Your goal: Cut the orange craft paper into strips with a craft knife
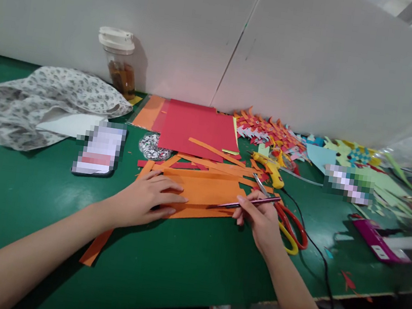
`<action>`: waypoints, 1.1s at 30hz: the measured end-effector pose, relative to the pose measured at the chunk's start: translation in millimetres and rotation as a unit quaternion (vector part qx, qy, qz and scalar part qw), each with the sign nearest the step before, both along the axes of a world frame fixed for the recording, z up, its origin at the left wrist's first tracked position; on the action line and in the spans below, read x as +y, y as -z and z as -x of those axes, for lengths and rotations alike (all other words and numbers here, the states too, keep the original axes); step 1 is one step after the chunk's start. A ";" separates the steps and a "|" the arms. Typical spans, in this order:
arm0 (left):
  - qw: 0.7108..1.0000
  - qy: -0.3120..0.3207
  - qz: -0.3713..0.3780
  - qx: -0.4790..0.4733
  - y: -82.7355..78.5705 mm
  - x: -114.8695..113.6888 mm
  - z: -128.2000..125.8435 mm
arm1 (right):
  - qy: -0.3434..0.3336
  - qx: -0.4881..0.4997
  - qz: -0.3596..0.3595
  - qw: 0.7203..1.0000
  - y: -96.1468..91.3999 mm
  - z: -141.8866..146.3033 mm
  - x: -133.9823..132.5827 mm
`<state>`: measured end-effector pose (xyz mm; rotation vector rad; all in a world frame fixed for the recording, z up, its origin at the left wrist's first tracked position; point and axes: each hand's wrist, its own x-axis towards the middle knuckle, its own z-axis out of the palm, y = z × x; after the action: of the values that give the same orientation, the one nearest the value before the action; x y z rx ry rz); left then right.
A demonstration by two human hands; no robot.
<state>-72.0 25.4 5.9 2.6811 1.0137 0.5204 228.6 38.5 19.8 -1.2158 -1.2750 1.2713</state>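
An orange paper sheet (205, 187) lies flat on the green worktop (191, 260), straight in front of the person, its long axis running from left to right with the right end set very slightly farther away. The left hand (150, 195) rests palm down over the sheet's left end, fingers extended and a little apart, pressing on the paper without gripping it. The right hand (258, 215) is closed around a dark, shiny pen (249, 202), thumb and fingers pinching the barrel; the pen lies nearly along the sheet's length, its point to the left and on or just above the paper, which of the two I cannot tell. Orange strips (212, 165) are scattered beyond the sheet, and another strip (98, 247) reaches toward the near edge from under the left wrist. Scissors (297, 231) with red and yellow handles lie just beside the right hand, blades pointing away, near a yellow glue gun (274, 173). Farther back are red sheets (198, 128), a clear packet (153, 146) of small black and white pieces, and, off to the left, a phone (101, 150), a patterned cloth (45, 96) and a lidded cup (121, 63). A pale partition (180, 33) with a slanting seam rises behind the worktop.
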 end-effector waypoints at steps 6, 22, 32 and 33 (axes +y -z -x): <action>1.000 -0.004 -0.005 0.008 2.3 -0.2 0.8 | 0.028 -0.011 -0.003 1.000 -2.8 -22.0 4.0; 1.000 0.001 -0.009 0.012 1.4 0.6 0.5 | 0.117 -0.043 -0.015 0.992 -8.9 -75.3 12.3; 1.000 -0.002 -0.001 -0.008 2.0 -0.4 0.6 | 0.158 -0.003 -0.091 0.983 -32.9 -42.5 -0.5; 1.000 -0.003 0.000 -0.008 1.9 -0.5 0.5 | 0.140 -0.002 -0.083 0.987 -34.1 -30.5 -3.4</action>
<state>-72.5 24.9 4.0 2.6697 1.0175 0.5416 259.1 35.2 53.9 -1.2289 -1.1416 0.9410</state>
